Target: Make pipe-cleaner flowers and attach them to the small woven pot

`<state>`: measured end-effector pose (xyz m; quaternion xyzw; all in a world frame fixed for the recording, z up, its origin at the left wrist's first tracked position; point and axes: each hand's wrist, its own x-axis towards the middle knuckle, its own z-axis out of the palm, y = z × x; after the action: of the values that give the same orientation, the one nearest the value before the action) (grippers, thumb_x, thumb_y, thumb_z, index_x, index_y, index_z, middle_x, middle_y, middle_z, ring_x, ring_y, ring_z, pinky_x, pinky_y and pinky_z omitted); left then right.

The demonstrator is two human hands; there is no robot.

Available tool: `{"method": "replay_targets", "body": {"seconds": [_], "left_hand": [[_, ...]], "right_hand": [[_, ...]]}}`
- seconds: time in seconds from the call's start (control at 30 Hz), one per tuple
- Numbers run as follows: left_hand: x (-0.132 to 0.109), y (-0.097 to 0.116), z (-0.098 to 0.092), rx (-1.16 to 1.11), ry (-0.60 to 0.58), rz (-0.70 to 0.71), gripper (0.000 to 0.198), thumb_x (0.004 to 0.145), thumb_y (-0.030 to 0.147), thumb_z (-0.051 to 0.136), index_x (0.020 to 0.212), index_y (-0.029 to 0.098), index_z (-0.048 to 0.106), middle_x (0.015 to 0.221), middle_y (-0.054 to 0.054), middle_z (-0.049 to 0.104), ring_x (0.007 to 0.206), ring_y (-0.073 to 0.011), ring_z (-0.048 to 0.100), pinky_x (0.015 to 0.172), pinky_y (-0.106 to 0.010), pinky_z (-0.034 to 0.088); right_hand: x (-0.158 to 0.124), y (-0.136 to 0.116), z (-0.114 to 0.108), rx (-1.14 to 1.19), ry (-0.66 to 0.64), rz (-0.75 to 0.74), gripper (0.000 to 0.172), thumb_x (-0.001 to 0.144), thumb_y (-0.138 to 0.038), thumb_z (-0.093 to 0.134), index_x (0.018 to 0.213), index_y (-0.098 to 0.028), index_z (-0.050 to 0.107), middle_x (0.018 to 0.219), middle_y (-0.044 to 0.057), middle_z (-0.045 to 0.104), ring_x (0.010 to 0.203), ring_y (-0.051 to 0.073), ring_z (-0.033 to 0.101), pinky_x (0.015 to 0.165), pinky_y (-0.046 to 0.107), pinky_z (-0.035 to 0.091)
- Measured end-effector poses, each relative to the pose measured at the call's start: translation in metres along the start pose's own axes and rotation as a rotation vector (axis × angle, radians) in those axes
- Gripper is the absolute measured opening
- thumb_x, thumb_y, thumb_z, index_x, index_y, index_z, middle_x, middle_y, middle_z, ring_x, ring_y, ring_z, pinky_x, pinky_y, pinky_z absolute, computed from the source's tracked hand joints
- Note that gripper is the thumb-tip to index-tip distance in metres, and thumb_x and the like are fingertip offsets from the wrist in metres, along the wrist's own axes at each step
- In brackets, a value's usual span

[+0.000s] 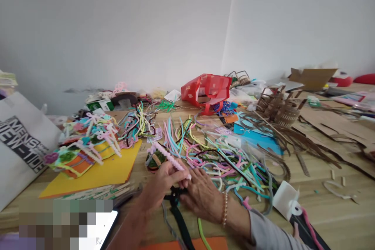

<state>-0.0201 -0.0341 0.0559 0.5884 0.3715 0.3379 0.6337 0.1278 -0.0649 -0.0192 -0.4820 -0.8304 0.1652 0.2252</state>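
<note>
A pale pink, twisted fuzzy pipe cleaner [172, 159] slants across the middle of the table, gripped near its lower end by my left hand [165, 177]. Its upper end lies over a small dark green fuzzy piece with a tan strip [156, 159]. My right hand [205, 197], wearing a beaded bracelet, is back up against the left fingers and close to the pipe cleaner's lower end. Its fingertips are partly hidden and its thumb is blurred, so its grip is unclear. Below both hands lies a black object [175, 195], partly covered.
Loose coloured pipe cleaners [231, 160] spread behind and right of my hands. Decorated pieces [84, 148] sit on yellow sheets [123, 168] at left, near a white bag [20, 140] and a lit phone [98, 230]. A red bag [205, 88] and woven baskets [285, 113] stand farther back.
</note>
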Motion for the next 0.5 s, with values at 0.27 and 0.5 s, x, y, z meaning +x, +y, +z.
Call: {"method": "replay_targets", "body": {"seconds": [0.27,0.5], "left_hand": [[-0.005,-0.033,-0.005,-0.242,0.001,-0.089,0.014,0.069,0.024,0.059,0.082,0.019,0.058,0.064,0.000,0.065,0.054,-0.0136,0.058,0.053,-0.025,0.044],[-0.002,-0.065,-0.015,-0.152,0.221,-0.041,0.031,0.074,0.043,0.061,0.092,0.019,0.059,0.053,0.004,0.057,0.044,-0.0125,0.051,0.045,-0.024,0.037]], "right_hand": [[0.018,0.013,-0.026,0.531,0.041,0.104,0.031,0.098,-0.037,0.034,0.091,-0.020,0.060,0.081,0.003,0.058,0.076,0.018,0.052,0.073,0.030,0.039],[0.035,0.003,-0.015,0.807,-0.011,0.116,0.039,0.094,-0.051,0.040,0.107,-0.019,0.059,0.093,0.005,0.060,0.087,0.019,0.056,0.079,0.031,0.043]]}}
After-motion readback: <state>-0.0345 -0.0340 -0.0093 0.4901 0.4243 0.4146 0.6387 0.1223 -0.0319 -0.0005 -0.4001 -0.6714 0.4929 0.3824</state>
